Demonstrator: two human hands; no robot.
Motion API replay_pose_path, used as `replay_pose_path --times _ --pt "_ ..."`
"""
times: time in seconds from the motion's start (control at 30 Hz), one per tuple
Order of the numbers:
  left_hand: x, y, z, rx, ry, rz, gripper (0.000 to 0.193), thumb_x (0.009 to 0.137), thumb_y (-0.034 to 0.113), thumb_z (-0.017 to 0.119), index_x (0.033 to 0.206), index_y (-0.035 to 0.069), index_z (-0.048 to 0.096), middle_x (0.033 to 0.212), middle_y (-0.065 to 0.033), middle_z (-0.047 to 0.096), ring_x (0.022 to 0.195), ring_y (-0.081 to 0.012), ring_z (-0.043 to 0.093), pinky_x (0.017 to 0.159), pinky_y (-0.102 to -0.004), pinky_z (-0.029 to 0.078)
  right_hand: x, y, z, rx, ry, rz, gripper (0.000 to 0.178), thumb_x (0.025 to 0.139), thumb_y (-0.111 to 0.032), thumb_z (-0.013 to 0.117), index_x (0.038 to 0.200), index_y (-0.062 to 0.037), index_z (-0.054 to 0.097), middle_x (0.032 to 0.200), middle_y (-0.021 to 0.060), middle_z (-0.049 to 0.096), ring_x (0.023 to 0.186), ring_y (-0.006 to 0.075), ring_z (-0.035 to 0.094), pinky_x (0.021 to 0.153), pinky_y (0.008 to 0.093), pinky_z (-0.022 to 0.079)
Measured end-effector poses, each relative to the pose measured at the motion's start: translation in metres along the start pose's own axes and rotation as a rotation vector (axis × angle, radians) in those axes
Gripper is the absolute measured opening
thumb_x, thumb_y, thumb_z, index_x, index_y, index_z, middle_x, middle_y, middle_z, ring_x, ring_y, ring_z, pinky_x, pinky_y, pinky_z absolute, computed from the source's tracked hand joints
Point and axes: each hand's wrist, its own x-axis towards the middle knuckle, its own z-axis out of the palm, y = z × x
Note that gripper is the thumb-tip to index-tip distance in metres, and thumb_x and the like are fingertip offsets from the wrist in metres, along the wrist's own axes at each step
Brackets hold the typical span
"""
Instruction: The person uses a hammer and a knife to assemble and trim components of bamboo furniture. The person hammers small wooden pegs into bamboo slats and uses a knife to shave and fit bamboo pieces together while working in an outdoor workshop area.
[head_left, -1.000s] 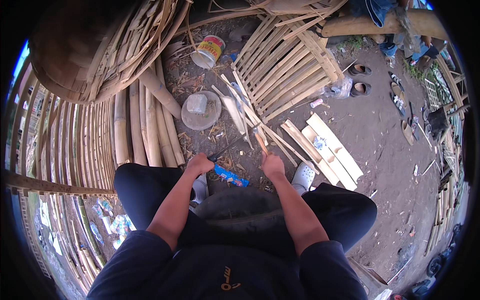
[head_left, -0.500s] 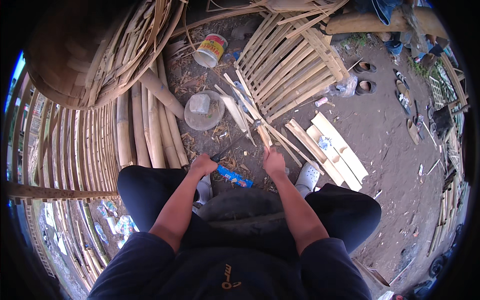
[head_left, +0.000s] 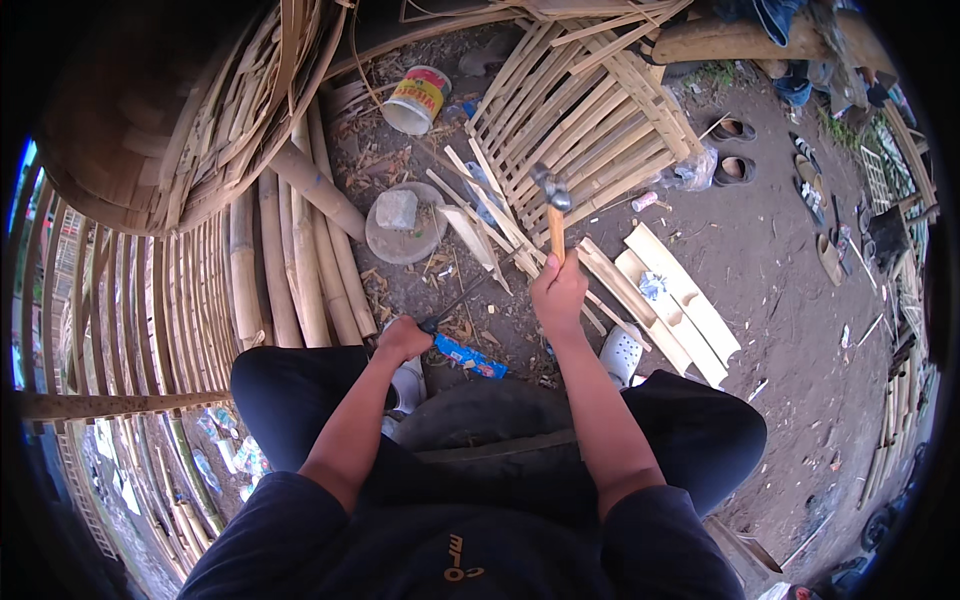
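My right hand is closed around the wooden handle of a hammer, its dark metal head raised above the bamboo strips. My left hand is closed around a long, thin, dark-shafted tool with a black handle; the shaft slants up and right towards the strips. Whether it is a blade or a rod I cannot tell. Its tip lies near several split bamboo strips on the ground. Beneath my left hand is a blue wrapper.
A bamboo slat panel lies ahead, with split bamboo halves at the right. A grey stone rests on a round slab. Bamboo poles, a large woven basket and a tub stand left; sandals lie right.
My right hand has lifted the hammer up and slightly right, away from the strips. My left hand still holds the dark tool and has hardly moved.
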Motion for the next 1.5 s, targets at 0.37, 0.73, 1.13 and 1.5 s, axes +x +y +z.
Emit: replay_pose_path --times 0.37,0.73,1.13,1.5 --pt "0.010 -0.012 0.009 -0.271 -0.024 0.013 0.023 0.062 0.016 0.058 0.056 -0.005 0.062 0.051 -0.0167 0.059 0.050 -0.0253 0.062 0.056 -0.0355 0.050 0.000 -0.002 -0.002 -0.114 -0.068 0.088 0.033 0.095 -0.023 0.048 0.075 0.0023 0.051 0.058 0.0250 0.056 0.056 0.0438 0.059 0.049 0.0490 0.046" --pt "0.012 -0.010 0.011 -0.143 -0.060 0.039 0.024 0.063 0.018 0.066 0.058 -0.006 0.062 0.052 -0.0138 0.059 0.047 -0.0222 0.060 0.051 -0.0342 0.047 -0.071 0.070 0.029 -0.359 -0.329 0.294 0.040 0.095 -0.032 0.048 0.076 0.0024 0.055 0.071 0.0283 0.061 0.067 0.0476 0.061 0.060 0.0530 0.051" --pt "-0.001 0.003 0.007 -0.292 -0.120 0.034 0.018 0.064 0.010 0.067 0.056 -0.004 0.059 0.050 -0.0107 0.056 0.042 -0.0192 0.055 0.043 -0.0344 0.041 -0.042 0.042 0.019 -0.228 -0.193 0.129 0.034 0.095 -0.026 0.048 0.083 0.0046 0.055 0.062 0.0242 0.058 0.059 0.0451 0.059 0.054 0.0518 0.046" --pt "0.001 -0.016 0.013 -0.356 -0.094 0.012 0.017 0.064 0.010 0.064 0.058 -0.005 0.060 0.051 -0.0121 0.056 0.042 -0.0200 0.054 0.044 -0.0362 0.041 0.018 -0.031 -0.011 -0.062 0.013 -0.001 0.035 0.094 -0.029 0.052 0.080 0.0023 0.056 0.062 0.0261 0.059 0.060 0.0445 0.061 0.053 0.0500 0.049"
